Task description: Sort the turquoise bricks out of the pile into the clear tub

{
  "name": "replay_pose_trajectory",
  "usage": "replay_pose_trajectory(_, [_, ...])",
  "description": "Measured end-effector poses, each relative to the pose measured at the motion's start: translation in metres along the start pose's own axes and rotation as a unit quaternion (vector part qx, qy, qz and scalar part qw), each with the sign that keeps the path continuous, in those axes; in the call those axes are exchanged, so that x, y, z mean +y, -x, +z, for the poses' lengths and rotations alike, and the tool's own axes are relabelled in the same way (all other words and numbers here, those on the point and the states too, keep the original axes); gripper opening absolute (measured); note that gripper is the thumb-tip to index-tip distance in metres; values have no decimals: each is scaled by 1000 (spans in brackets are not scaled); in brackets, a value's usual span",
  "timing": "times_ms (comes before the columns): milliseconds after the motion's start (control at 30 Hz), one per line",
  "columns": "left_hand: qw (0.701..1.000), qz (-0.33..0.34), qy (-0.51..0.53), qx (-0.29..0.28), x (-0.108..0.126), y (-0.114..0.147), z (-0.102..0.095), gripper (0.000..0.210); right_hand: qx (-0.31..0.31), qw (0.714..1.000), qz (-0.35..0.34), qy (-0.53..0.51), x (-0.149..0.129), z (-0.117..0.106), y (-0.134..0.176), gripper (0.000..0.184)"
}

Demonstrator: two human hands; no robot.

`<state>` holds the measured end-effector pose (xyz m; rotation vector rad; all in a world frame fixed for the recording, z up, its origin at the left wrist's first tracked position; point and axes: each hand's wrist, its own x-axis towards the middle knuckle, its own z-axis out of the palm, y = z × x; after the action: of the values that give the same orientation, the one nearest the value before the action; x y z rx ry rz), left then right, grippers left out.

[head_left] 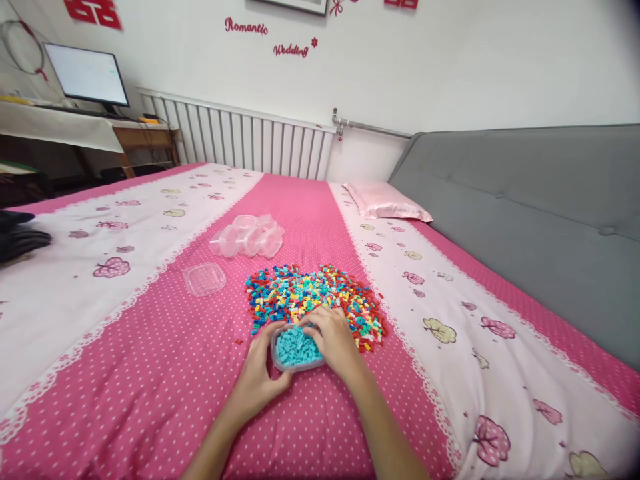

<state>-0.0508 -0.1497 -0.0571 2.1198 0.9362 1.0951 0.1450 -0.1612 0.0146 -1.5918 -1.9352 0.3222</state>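
A small clear plastic container [277, 363] full of turquoise building bricks [295, 348] is in front of me on the bed. My left hand [261, 367] grips its left side, with the thumb along the near edge and the fingers at the far corner. Over the right part of the container, my right hand [330, 337] has its thumb and fingertips drawn together by the far rim. Whatever lies between those fingertips is too small to make out. Just beyond both hands spreads a pile of mixed bricks [310, 290] in blue, red, yellow, turquoise and white.
A clear lid [205, 279] lies left of the pile, and several nested clear containers [247, 237] sit behind it. Dark gloves [23, 237] rest at the left edge. A pink pillow [385, 200] is by the grey headboard [515, 213]. Few stray bricks lie beside the pile.
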Motion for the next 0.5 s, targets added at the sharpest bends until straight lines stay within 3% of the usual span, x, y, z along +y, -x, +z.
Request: replay_pose_trajectory(500, [1000, -2, 1, 5, -1, 1, 0, 64, 45, 999, -5, 23, 3, -3, 17, 17])
